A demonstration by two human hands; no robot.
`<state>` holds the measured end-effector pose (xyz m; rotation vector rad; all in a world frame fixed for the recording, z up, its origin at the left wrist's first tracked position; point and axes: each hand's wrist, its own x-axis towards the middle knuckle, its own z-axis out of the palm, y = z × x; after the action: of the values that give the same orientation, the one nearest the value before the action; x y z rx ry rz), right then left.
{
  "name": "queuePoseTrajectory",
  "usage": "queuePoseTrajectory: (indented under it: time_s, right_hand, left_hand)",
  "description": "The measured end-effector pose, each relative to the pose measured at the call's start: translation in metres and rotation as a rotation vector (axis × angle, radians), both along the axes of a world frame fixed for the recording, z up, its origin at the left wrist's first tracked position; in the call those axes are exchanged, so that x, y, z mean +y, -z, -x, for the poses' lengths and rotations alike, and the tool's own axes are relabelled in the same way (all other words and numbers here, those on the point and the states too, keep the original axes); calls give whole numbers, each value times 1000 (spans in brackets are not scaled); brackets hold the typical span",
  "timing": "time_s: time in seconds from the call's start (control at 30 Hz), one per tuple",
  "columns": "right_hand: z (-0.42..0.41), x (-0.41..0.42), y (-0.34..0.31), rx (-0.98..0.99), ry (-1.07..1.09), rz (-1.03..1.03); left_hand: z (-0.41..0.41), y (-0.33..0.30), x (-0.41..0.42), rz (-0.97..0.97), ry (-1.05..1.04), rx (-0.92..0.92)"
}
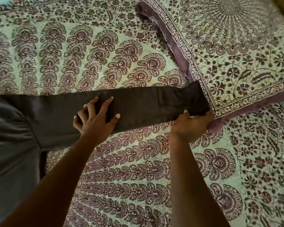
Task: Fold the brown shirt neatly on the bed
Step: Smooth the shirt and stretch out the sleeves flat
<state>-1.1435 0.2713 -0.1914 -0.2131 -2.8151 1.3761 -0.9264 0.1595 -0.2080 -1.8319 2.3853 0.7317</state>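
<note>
On the bed (105, 169), I see both arms reach forward from the bottom of the view. My left hand (95, 119) lies on the shirt (59, 118) with its fingers (107, 104) spread wide and bent a little, tips pressing down on the cloth. It holds nothing; it just pushes the cloth flat.

My right hand (191, 124) is at the far end of the sleeve (147, 106). Its thumb sits on top of the cloth and the other fingers curl under the edge, so it pinches the sleeve end tight.

The sleeve runs as a long dark strip across the middle, from the body of the shirt on the left to my right hand. The left hand sits about halfway along that strip. The body of the shirt lies flat at the left edge and goes out of view there.

The sleeve end touches the corner of a pillow (236, 54). The pillow has the same green and purple print as the sheet under it.
</note>
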Motion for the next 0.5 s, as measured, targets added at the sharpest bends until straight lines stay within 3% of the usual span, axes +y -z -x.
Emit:
queuePoseTrajectory:
  time_s: [0.13,0.23,0.3,0.4,0.43,0.5]
  right_hand:
    - [-7,8,8,61,2,-39]
    - [-26,7,6,401,-127,-75]
    - [-41,-11,6,584,-521,-54]
    - [-55,-43,17,541,-1222,-320]
    - [-52,-48,22,493,-1359,-443]
    - [-34,-44,30,417,-1430,-645]
  left_hand:
    - [1,10,10,46,22,-65]
    - [0,12,9,49,33,-68]
    - [0,14,7,50,47,-69]
    - [0,15,3,31,53,-71]
    - [-1,15,2,22,57,-76]
    - [-1,12,2,-6,65,-84]
